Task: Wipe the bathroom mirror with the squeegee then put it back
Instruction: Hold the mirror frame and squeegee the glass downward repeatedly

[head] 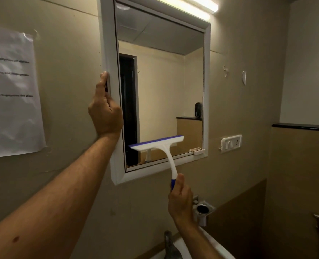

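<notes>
Head view: left hand gripping mirror frame, right hand holding squeegee handle, blade low on glass; keep blade flat, even pressure, overlapping strokes

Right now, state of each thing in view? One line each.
White-framed wall mirror: upright, frame's left edge held.
White and blue plastic squeegee: blade against the lower glass, handle gripped.
Left hand: grips the frame.
Right hand: holds the squeegee's blue grip.
Tube light above the mirror: on.
Taped paper notice: on the wall, wrinkled.
</notes>
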